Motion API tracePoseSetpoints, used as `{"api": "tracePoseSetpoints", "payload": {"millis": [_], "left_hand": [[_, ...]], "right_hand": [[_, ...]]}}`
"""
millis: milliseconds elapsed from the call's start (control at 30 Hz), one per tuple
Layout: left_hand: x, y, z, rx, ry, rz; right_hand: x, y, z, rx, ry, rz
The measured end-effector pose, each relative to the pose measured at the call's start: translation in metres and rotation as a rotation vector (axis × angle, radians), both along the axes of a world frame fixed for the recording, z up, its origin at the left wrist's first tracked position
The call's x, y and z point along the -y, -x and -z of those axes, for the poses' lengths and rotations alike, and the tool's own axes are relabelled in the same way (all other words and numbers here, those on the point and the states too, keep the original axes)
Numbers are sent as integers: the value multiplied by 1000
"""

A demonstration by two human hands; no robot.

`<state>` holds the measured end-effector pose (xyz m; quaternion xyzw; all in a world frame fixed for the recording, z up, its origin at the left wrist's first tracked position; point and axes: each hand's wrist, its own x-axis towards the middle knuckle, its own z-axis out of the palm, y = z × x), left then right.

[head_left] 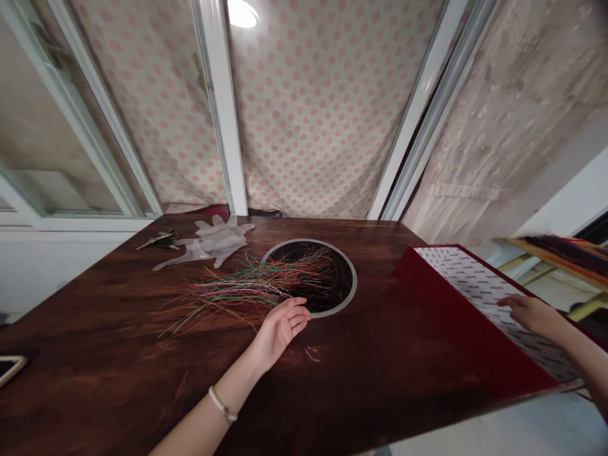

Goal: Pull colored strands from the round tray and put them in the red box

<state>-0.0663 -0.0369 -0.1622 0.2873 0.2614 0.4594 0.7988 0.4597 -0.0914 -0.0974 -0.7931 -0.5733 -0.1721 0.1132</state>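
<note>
My left hand (281, 329), with a beaded bracelet (221, 405) on its wrist, hovers at the near edge of a black round inset with a grey rim (353, 285). Its fingers are loosely bent and apart from the thumb, with nothing visible in them. Just beyond it, a loose bundle of thin coloured wires (242, 284) lies across the table and the round inset. At the right, my right hand (528, 315) is over a red box (460, 323) with a white printed inside. Its index finger points out, and I see nothing held; whether it touches the box I cannot tell.
A clear plastic glove (216, 240) lies on the dark wooden table (361, 380) at the back left, beside small scissors or keys (161, 239). A phone's corner (12, 368) shows at the left edge. Curtained sliding windows (313, 114) stand behind. A shelf (555, 253) is at the right.
</note>
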Motion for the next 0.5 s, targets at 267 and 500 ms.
{"api": "tracePoseSetpoints", "payload": {"millis": [267, 500], "left_hand": [[2, -1, 1, -168, -116, -51], [13, -10, 1, -706, -605, -258]], "right_hand": [[5, 29, -8, 57, 160, 71], [8, 182, -28, 39, -299, -436]]}}
